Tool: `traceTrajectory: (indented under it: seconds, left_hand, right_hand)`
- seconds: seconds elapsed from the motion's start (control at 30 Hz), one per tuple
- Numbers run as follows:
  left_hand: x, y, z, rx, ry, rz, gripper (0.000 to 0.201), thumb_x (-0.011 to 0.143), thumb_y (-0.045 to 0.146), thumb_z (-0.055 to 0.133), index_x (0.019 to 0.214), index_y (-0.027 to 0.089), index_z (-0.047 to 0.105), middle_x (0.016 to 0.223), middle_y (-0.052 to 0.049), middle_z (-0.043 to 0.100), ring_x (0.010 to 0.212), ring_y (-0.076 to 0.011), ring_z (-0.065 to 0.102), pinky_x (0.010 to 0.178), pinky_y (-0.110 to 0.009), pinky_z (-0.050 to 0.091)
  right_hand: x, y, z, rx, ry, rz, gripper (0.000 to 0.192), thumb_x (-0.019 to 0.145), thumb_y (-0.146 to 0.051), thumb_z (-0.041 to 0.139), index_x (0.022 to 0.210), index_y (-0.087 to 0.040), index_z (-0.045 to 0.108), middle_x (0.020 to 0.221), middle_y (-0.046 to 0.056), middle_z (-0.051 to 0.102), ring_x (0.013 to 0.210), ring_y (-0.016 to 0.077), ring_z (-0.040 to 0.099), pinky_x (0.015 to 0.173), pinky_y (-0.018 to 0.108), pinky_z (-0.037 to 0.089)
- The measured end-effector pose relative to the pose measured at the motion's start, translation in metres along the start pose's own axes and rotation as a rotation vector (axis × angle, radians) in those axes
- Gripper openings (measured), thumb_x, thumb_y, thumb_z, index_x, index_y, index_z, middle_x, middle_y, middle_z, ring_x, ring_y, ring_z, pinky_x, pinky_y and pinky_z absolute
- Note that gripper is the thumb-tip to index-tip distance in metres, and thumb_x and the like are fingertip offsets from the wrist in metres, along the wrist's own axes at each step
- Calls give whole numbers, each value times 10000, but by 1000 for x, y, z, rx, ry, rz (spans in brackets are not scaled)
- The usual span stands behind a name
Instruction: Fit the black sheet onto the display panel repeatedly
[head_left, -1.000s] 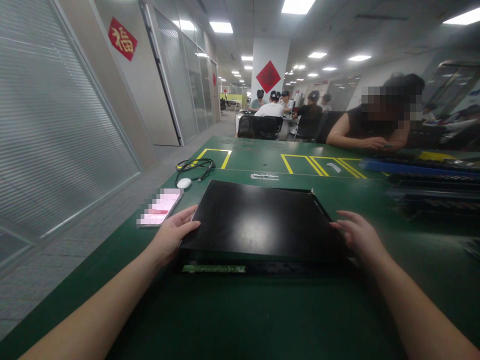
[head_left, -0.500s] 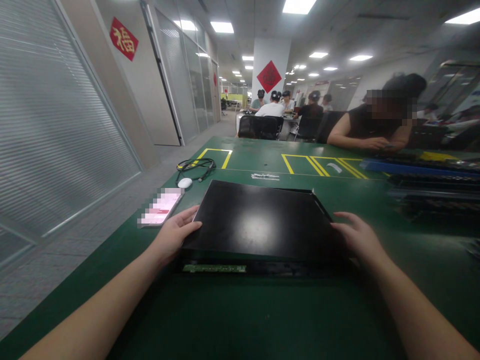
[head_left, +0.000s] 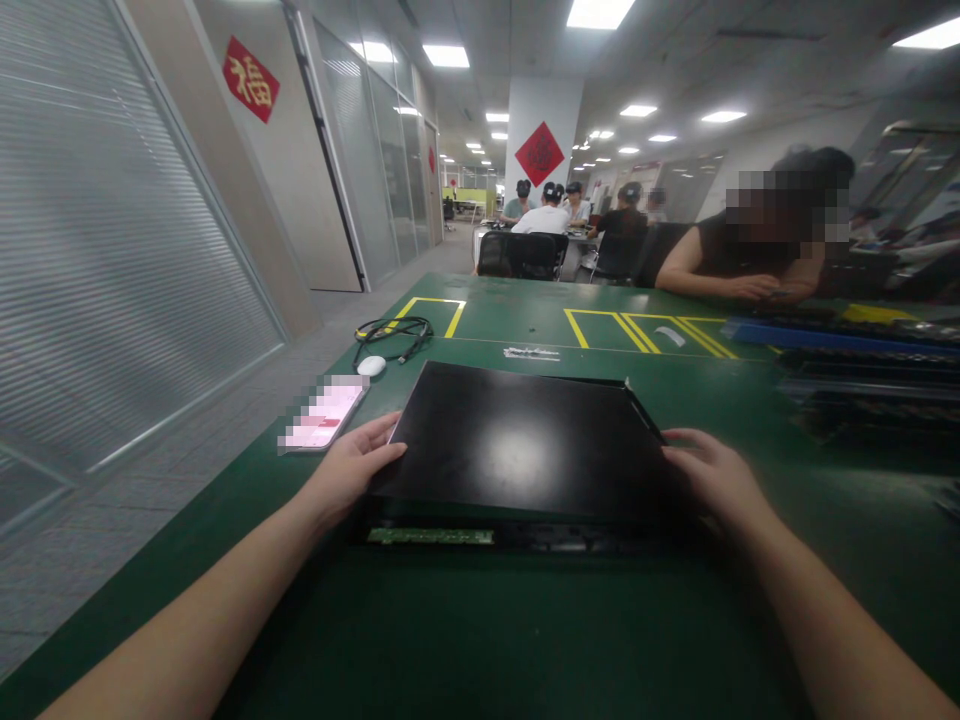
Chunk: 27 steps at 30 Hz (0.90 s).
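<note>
A flat black display panel (head_left: pixel 517 430) lies face up in front of me, with light glaring on its glossy surface. My left hand (head_left: pixel 364 462) grips its left edge, thumb on top and fingers along the side. At the opposite edge my right hand (head_left: pixel 709 468) pinches the panel, with part of its fingers hidden. Under the panel sits a black frame (head_left: pixel 627 388), its far right corner showing. A green circuit board strip (head_left: pixel 431 537) shows along the near edge, below the panel.
On the green table (head_left: pixel 480 640), a pink-screened phone (head_left: pixel 326 415), white mouse (head_left: pixel 372 366) and coiled black cable (head_left: pixel 394 335) lie left. Yellow tape lines (head_left: pixel 589 312) mark the far side. Stacked dark parts (head_left: pixel 870 385) stand right, near a seated person (head_left: pixel 765 240).
Almost nothing differs. The fingers of my right hand have drawn slightly closer in on the panel's edge. The panel stays in the same place.
</note>
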<state>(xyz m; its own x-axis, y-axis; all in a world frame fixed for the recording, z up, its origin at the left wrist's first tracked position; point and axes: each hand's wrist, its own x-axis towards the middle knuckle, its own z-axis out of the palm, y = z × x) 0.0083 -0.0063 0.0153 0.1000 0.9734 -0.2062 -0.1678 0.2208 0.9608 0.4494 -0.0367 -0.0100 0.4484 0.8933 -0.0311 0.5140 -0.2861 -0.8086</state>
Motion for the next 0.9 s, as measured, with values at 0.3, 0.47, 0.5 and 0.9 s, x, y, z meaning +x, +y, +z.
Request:
traceTrajectory:
  seconds: [0.3,0.47,0.5,0.9]
  left_hand:
    - [0,2,2,0,46,-34,638,749,32,668,1363,132,528,1018,-134,780,828,-244,762,621,-269,606]
    - [0,2,4,-16,71,-31,679,748,14,661,1399,100,489,1019,-155,776,817,-247,763,621,-267,607]
    - [0,2,4,-23,73,-31,682,742,14,668,1396,102,496,1024,-154,775,821,-249,763,632,-269,608]
    - [0,-1,3,-28,97,-39,685,755,26,694,1402,128,497,1051,-152,770,815,-245,764,615,-257,611]
  right_hand:
    - [2,-1,0,-48,7,-35,328,707,-378,637,976,-210,720,920,71,758,888,250,681,739,337,482]
    - [-5,-10,-2,-64,22,-2,297,676,-366,652,916,-209,732,907,76,757,762,234,669,609,321,489]
    - [-7,-12,-4,-38,25,12,308,678,-364,646,930,-207,729,920,80,755,696,217,654,569,316,484]
    - [16,15,-5,-204,-7,1,298,654,-277,647,916,-245,785,883,57,744,789,237,669,613,312,505]
